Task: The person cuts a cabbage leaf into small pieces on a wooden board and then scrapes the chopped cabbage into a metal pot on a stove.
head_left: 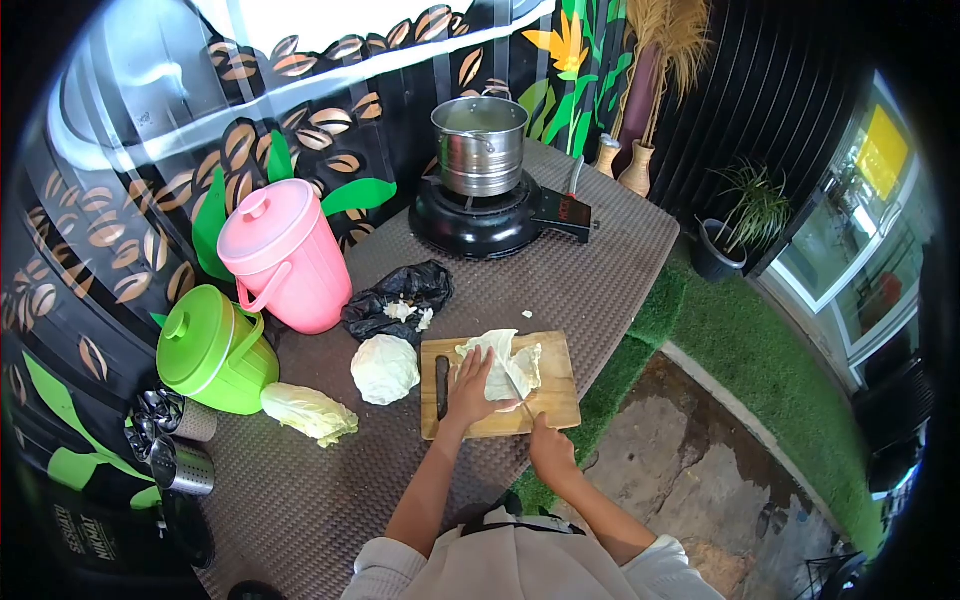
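Note:
My left hand [472,392] lies with its fingers spread on pale cabbage leaves [501,350] on a wooden cutting board [555,378]. Closed around the handle of a knife [522,397], my right hand [549,449] is at the board's near right edge. The blade reaches up and left over the leaves, close to my left fingertips and thumb. Left of the board sits a round cabbage [385,369]. A napa cabbage [310,413] lies farther left.
A metal pot [480,150] stands on a black portable stove [478,220] at the back. Pink [290,260] and green [215,350] lidded containers stand left. A black plastic bag [413,290] with scraps lies behind the round cabbage. Metal cutlery holders [182,465] are at left.

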`<action>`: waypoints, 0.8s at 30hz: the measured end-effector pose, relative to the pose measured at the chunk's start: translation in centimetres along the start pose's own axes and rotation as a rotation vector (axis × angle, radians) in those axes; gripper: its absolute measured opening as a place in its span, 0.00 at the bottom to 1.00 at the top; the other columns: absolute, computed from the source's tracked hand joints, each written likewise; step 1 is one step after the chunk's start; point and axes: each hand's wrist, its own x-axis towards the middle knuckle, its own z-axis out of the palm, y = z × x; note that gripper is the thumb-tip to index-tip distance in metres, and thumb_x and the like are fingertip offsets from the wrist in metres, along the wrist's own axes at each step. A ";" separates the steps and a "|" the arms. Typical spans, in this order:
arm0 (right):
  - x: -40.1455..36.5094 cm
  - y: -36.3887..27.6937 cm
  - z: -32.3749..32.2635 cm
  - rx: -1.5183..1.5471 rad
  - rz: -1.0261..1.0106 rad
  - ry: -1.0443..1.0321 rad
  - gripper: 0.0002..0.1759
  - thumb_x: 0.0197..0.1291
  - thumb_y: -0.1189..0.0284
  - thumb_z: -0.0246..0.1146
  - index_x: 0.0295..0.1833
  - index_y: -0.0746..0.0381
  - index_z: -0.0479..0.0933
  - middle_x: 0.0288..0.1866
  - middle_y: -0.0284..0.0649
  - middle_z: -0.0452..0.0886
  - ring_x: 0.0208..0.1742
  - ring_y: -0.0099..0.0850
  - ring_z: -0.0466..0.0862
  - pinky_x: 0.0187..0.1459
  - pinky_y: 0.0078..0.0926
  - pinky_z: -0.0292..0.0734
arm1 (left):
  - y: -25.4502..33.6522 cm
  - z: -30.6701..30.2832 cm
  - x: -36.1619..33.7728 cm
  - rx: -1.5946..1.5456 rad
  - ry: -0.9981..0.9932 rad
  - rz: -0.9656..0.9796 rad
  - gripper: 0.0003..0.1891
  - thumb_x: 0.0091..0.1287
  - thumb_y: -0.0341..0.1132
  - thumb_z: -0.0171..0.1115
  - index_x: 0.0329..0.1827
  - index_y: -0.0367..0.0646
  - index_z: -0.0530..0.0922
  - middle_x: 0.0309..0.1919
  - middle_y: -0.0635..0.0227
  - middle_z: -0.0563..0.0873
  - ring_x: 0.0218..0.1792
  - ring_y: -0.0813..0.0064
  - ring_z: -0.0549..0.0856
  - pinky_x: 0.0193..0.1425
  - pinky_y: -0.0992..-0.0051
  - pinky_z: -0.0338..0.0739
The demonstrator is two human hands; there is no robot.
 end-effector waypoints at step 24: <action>1.8 0.0 -3.2 0.074 0.007 -0.155 0.10 0.59 0.79 0.52 0.46 0.69 0.66 0.34 0.60 0.82 0.38 0.53 0.86 0.38 0.49 0.82 | 0.7 -0.3 0.6 0.090 -0.023 -0.094 0.65 0.41 0.69 0.71 0.79 0.51 0.45 0.77 0.57 0.51 0.78 0.62 0.48 0.76 0.51 0.42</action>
